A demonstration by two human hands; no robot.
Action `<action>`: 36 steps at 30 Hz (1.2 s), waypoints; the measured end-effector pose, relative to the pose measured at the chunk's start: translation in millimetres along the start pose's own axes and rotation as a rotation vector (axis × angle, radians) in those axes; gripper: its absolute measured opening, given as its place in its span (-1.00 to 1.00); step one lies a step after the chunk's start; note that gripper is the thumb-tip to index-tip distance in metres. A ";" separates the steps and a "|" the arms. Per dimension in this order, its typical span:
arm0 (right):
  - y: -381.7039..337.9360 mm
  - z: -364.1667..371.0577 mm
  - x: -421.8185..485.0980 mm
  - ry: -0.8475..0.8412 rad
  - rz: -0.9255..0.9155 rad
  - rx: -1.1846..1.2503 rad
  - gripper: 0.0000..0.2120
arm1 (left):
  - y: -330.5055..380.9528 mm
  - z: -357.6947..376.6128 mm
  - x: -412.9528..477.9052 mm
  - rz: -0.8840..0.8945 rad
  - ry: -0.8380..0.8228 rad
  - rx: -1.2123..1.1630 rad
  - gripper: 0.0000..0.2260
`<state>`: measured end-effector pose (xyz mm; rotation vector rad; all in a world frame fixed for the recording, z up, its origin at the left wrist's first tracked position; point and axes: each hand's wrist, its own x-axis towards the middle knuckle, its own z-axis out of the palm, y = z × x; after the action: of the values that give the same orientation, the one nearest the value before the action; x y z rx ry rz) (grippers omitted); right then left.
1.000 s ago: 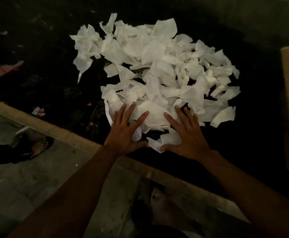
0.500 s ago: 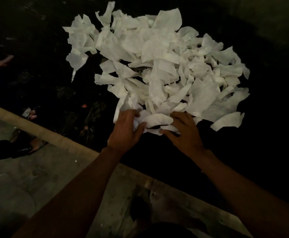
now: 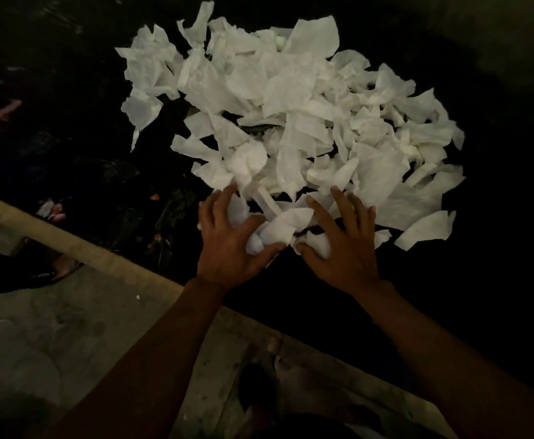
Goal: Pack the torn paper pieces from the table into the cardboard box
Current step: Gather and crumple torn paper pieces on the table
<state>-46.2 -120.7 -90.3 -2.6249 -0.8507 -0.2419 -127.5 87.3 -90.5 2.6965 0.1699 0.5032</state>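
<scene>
table [image 3: 497, 280] first: nearly all the paper [image 3: 291, 106] lies heaped on it, none packed that i can see, and i cannot make out the box. left hand [image 3: 230, 245] curls round a crumpled wad at the near edge; right hand [image 3: 344, 245] presses spread fingers beside it.

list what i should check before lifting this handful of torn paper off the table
1. Left hand grip: ok, its fingers curl round a wad of white torn paper pieces.
2. Right hand grip: cannot tell, its fingers lie spread over the pieces.
3. Handful free of the pile: not ok, strips run from both hands into the heap.
4. Strays on the black table: not ok, loose pieces lie beside the right hand.
5. Brown cardboard box position: cannot tell, too dark at the right edge.
</scene>
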 end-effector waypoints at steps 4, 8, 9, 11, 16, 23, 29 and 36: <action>3.4 7.3 4.1 -0.003 0.017 0.042 -0.52 | -5.5 6.9 5.6 0.139 -0.043 -0.197 -0.63; 8.2 15.1 3.7 0.059 0.028 0.148 -0.68 | -5.7 9.2 1.5 0.054 -0.018 -0.294 -0.75; 8.9 16.2 3.4 0.070 0.014 0.183 -0.69 | -4.8 8.5 0.4 0.021 -0.020 -0.309 -0.80; 8.3 14.5 1.6 0.092 0.018 0.280 -0.72 | -2.4 6.4 -1.0 -0.052 -0.027 -0.345 -0.81; 6.8 11.8 -4.5 0.097 0.116 0.439 -0.72 | -2.0 4.6 0.8 0.013 -0.018 -0.298 -0.73; 11.4 12.6 -3.2 0.186 0.075 0.445 -0.83 | -0.8 8.7 -1.2 0.122 0.036 -0.224 -0.70; 9.0 1.8 -1.0 0.169 0.147 0.499 -0.86 | -0.2 7.9 -2.9 -0.017 -0.011 -0.334 -0.64; 0.4 -45.7 28.5 0.284 0.406 0.727 -0.75 | 28.5 -24.0 37.5 -0.107 0.099 -0.549 -0.65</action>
<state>-25.3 -124.0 -40.9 -1.9504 -0.2240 -0.1494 -100.2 76.7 -46.5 2.1189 0.1721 0.5568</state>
